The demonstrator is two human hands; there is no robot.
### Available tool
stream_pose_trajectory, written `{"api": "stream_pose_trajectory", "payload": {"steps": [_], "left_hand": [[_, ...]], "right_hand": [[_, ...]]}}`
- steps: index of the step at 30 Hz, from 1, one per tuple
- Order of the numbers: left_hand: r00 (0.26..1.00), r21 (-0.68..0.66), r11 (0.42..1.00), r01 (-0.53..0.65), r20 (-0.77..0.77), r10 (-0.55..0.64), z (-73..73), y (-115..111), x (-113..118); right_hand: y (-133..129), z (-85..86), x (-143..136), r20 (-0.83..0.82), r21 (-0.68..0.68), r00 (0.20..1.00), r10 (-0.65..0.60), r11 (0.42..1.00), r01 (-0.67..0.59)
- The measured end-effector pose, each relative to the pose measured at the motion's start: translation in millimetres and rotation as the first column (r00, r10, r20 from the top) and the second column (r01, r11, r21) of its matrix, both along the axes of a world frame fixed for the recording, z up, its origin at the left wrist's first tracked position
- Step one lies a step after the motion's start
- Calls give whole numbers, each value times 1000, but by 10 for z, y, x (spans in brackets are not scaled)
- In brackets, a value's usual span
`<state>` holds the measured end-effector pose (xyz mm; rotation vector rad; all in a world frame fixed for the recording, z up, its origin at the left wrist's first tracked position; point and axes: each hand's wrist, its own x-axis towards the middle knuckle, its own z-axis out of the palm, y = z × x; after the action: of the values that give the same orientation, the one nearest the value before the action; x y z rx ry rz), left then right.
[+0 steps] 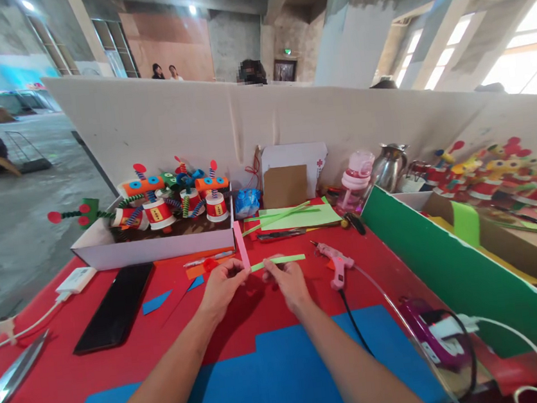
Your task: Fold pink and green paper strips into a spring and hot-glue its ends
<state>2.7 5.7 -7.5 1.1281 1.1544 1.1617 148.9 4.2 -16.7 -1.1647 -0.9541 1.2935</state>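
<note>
My left hand (223,287) pinches the corner where a pink paper strip (241,243) and a green paper strip (289,259) meet. The pink strip stands away from me, while the green one runs off to the right. Fingers of my right hand (286,280) are closed on the green strip a little right of that corner. Whether the strips are glued together I cannot tell. To the right lies a pink glue gun (337,263) on the red table cover (186,327). Blue paper sheets (288,374) lie under my forearms.
A white box (157,250) of paper-cup figures stands at the back left. Nearer are a black phone (114,307) and large scissors (14,379). Green paper (299,217) lies ahead; a green-sided box (442,279) and a purple power socket (431,332) are at right.
</note>
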Motion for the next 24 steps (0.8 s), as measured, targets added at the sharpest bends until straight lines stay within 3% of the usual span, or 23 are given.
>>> {"api": "stream_pose_trajectory", "payload": {"steps": [3,5,7,9,11,12,14,18,21,24], "left_hand": [[998,22,998,-63,11,62,-9,37,-36],[991,29,992,-121,57,119,-10,62,-56],[979,53,980,-190,81,186,-6,76,-66],[967,131,958,-254,17,254,2,70,-67],[942,253,925,-283,-106,317,10,43,-59],[928,315,909,-274,-160,335,12,23,-53],[917,409,887,-212,-231,326,14,-23,-37],[924,451,889,-76,-303,233,11,-94,10],[924,411,902,-132,-278,262,22,-99,37],[957,291,943,-158,-191,219,56,-72,41]], "right_hand": [[84,6,108,-43,67,978,-203,976,205],[110,37,169,-108,134,923,-370,914,382],[86,83,183,-113,215,875,-470,849,483],[20,118,131,-3,300,917,-399,875,381],[-57,118,26,114,276,987,-114,958,79],[-88,102,-34,140,224,989,49,971,-80],[-122,49,-140,115,165,970,215,959,-232],[-109,-35,-208,80,225,982,170,957,-184],[-96,-20,-167,-50,150,984,171,975,-162],[-101,16,-121,-241,34,937,253,967,-253]]}}
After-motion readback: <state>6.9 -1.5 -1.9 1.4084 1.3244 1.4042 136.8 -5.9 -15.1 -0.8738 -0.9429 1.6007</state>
